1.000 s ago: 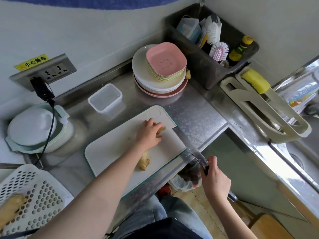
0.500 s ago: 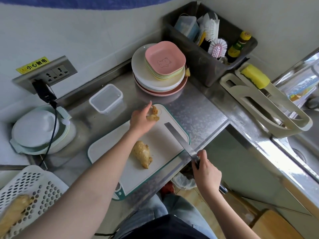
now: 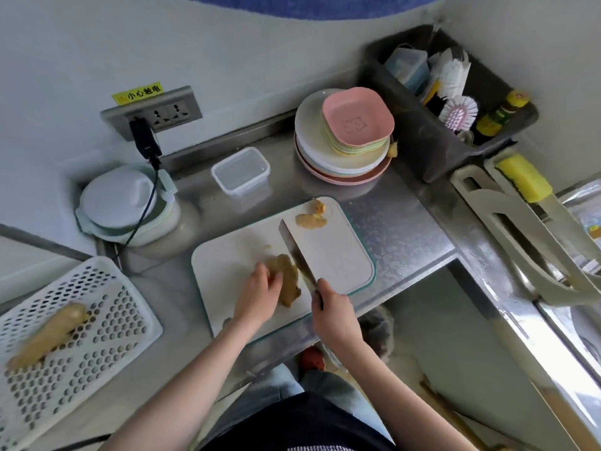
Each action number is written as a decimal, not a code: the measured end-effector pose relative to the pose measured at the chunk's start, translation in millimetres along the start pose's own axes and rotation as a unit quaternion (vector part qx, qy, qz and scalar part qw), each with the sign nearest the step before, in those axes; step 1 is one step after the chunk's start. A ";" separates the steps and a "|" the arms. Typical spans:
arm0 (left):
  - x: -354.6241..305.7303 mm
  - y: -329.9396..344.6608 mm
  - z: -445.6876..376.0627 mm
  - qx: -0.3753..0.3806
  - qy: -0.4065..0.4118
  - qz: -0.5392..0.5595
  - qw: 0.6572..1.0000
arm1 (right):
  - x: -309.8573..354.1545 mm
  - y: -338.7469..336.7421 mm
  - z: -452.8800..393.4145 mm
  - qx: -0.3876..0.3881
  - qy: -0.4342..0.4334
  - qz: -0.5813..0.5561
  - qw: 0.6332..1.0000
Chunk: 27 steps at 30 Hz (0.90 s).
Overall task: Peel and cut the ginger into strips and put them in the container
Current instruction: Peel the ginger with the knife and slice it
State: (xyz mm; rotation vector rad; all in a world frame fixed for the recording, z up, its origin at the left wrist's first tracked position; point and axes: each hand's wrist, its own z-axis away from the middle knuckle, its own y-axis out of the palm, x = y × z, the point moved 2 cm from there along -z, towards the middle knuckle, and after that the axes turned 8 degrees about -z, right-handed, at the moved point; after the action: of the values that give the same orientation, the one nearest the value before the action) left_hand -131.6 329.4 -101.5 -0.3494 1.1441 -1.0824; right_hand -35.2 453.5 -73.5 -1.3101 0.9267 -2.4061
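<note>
While a knobbly tan piece of ginger [image 3: 286,278] lies near the front of the white rectangular cutting board [image 3: 338,255], it is steadied from its left side by the left hand [image 3: 260,296], whose curled fingertips [image 3: 271,281] rest on it. A long steel knife [image 3: 297,252] is gripped at its handle by the right hand [image 3: 331,312], fingers wrapped closed; the blade runs along the ginger's right edge, possibly touching it, though blur leaves this unclear. Two small ginger scraps [image 3: 312,218] are seen at the board's far edge. A clear lidless plastic container [image 3: 240,170] sits beyond the board on the steel counter [image 3: 396,229], well apart from both hands.
</note>
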 end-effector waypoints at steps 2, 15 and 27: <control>0.8 7.3 5.4 0.004 -0.007 0.028 1.000 | 3.1 3.9 0.7 0.016 -0.001 -0.006 1.000; -6.0 6.9 3.0 -0.087 0.324 -0.325 0.884 | 15.4 2.8 3.6 -0.010 -0.002 0.000 1.000; -5.5 -4.6 -13.5 -0.032 0.432 -0.450 0.781 | 22.6 17.7 11.2 0.029 0.017 0.083 0.996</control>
State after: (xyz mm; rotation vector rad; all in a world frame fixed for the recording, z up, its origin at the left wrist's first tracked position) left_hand -145.6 335.5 -100.9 -0.4893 1.9063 -2.1940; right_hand -40.1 424.2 -65.4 -1.1272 0.9290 -2.3162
